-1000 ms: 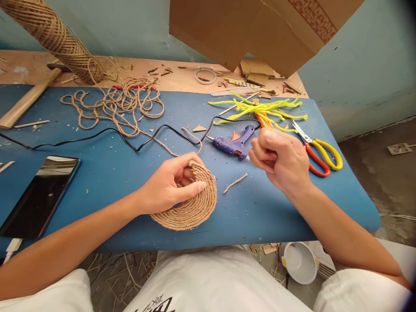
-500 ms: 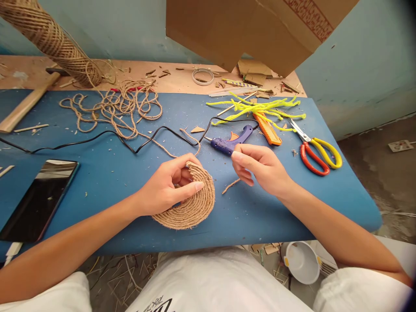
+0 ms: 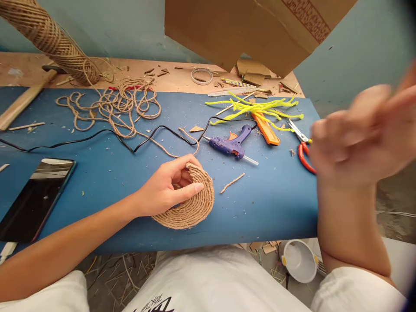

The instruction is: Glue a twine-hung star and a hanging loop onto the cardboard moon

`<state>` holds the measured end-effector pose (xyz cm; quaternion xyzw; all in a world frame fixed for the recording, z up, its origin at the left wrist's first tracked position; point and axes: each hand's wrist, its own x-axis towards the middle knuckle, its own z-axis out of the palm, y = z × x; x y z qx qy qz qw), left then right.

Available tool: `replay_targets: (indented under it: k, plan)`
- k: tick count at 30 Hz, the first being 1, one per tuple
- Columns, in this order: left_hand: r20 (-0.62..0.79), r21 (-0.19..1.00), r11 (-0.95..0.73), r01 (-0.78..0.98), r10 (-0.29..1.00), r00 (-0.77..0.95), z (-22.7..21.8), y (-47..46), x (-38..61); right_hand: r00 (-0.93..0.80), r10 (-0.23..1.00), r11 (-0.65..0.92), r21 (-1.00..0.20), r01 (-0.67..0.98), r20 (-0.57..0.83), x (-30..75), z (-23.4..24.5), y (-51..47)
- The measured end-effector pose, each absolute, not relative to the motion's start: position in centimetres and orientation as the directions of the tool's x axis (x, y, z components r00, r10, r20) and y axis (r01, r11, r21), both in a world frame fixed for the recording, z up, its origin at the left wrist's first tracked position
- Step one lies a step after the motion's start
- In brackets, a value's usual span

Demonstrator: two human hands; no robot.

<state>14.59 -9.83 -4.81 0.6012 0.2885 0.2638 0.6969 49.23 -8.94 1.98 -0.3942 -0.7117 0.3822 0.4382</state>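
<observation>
My left hand (image 3: 169, 184) grips a coiled jute rope ring (image 3: 195, 206), its thumb on top and its fingers inside the curve. The ring rests at the front of the blue table. Raised high at the right side, my right hand (image 3: 360, 134) is smeared by motion, and I cannot make out anything in it. A purple glue gun (image 3: 229, 146) lies beyond the ring, with a clear glue stick (image 3: 250, 160) poking out of its back. A short piece of jute (image 3: 232, 183) lies just right of the ring.
Scissors (image 3: 306, 158) lie partly behind my right hand. Yellow pipe cleaners (image 3: 260, 108) cross an orange cutter (image 3: 266, 130). Loose jute twine (image 3: 120, 106) trails from a tall spool (image 3: 61, 47). A black cord (image 3: 156, 130) crosses the table (image 3: 110, 173); a phone (image 3: 37, 199) lies left.
My right hand has moved from beside the glue gun up and to the right, uncovering the gun's back and the short jute piece. My left hand keeps its hold on the ring.
</observation>
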Motion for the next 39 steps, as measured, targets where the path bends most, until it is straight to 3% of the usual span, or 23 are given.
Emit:
replay_targets:
  k: [4,8,19,26,33,39]
  plan:
    - [-0.08,0.989,0.146,-0.032,0.693,0.717,-4.9,-9.8,14.5,-0.454,0.788,0.579,-0.749,0.322,0.415,44.2,-1.2,-11.0]
    - [-0.05,0.981,0.177,-0.082,0.634,0.772,-4.9,-9.7,14.4,-0.598,0.613,0.78,-0.515,0.356,0.517,41.6,-3.4,-12.3]
    - [-0.162,0.952,0.307,0.0,0.503,0.849,-4.2,-9.5,14.1,-0.721,0.437,0.899,-0.272,0.343,0.537,41.7,-3.5,-11.9]
    - [-0.209,0.93,0.363,0.055,0.403,0.891,-4.4,-9.3,14.2,-0.747,0.458,0.888,-0.292,0.356,0.482,41.3,-3.6,-12.3]
    - [-0.204,0.928,0.373,0.024,0.454,0.868,-4.3,-9.5,14.2,-0.611,0.615,0.74,-0.632,0.23,0.498,41.5,-3.8,-12.3]
    - [-0.216,0.938,0.343,0.046,0.476,0.852,-4.5,-9.6,14.1,-0.605,0.615,0.713,-0.684,0.154,0.505,41.6,-4.0,-12.4]
